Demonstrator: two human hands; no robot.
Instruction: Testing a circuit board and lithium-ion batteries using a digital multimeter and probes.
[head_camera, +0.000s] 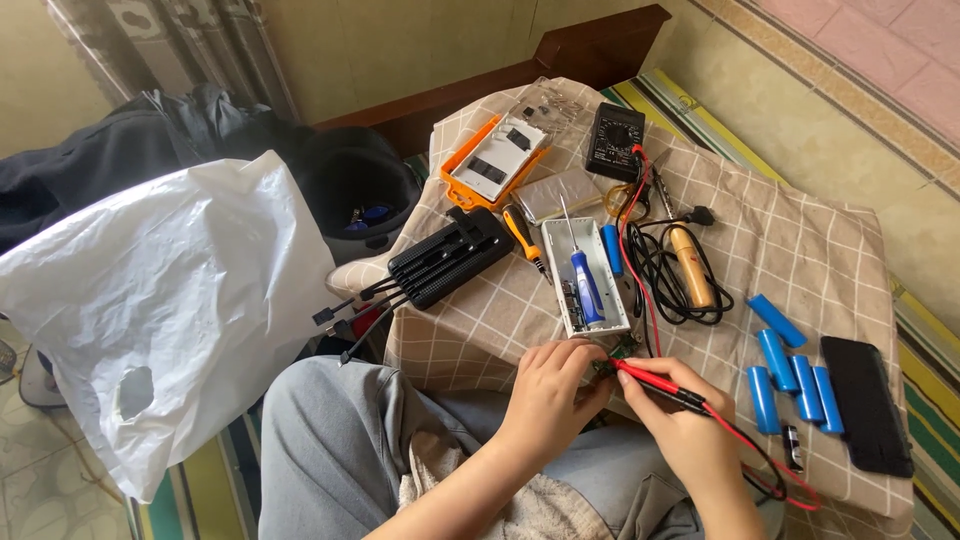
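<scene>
Green circuit board (612, 358) is pinched steady in the left hand (548, 392), so the right hand (680, 420), gripping a red probe (655, 383), can touch it.

A checked woven cloth (800, 250) looks soft and matt; the blue cells (775, 360) are glossy (plastic-wrapped, it seems), the white bag (170, 300) thin, crinkled plastic.

Yellowish wall (400, 50), dark wood bed frame (560, 55), tiled floor (30, 450), daylight.
</scene>
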